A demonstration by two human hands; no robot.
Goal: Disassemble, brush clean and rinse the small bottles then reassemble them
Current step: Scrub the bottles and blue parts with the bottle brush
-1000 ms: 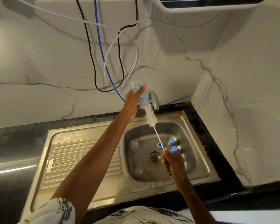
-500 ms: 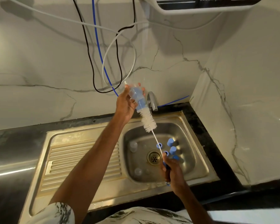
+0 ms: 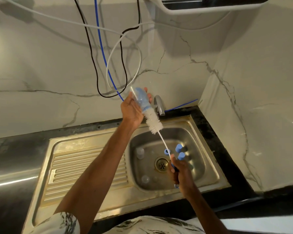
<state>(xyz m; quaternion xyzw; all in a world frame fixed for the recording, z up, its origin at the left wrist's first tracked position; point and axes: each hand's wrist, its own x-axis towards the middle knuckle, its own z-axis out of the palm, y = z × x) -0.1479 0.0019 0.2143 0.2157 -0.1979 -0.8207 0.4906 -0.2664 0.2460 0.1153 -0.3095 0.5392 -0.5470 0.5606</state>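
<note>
My left hand (image 3: 132,110) grips the bottle (image 3: 141,100), my right hand (image 3: 183,175) the brush (image 3: 153,121) handle. The unit overhead (image 3: 210,5) reads "www.drink…". Blue caps (image 3: 178,148) stand toward the sink's (image 3: 216,174) right edge.

Brush (image 3: 154,122) deeper inside the bottle (image 3: 139,99), left hand (image 3: 131,110) slightly lower.

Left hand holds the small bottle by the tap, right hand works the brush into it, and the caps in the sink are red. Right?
One slip: the head view shows the caps in the sink are blue, not red. Left hand on the bottle, right hand on the brush: correct.
</note>
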